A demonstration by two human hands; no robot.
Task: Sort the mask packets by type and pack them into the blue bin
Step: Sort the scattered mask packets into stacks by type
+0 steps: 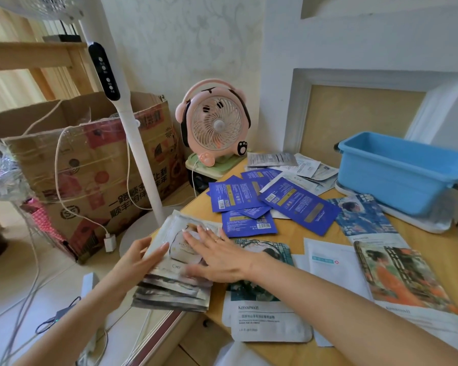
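- At the near-left corner of the table, a stack of pale silvery packets overhangs the edge; its top packet shows a cream oval motif.
- The left hand grips the stack's left edge, thumb on top.
- The right hand lies flat on the top packet, fingers straight.
- Dark-blue packets lie scattered mid-table, and painted-picture packets lie to their right.
- The blue bin stands at the far right.
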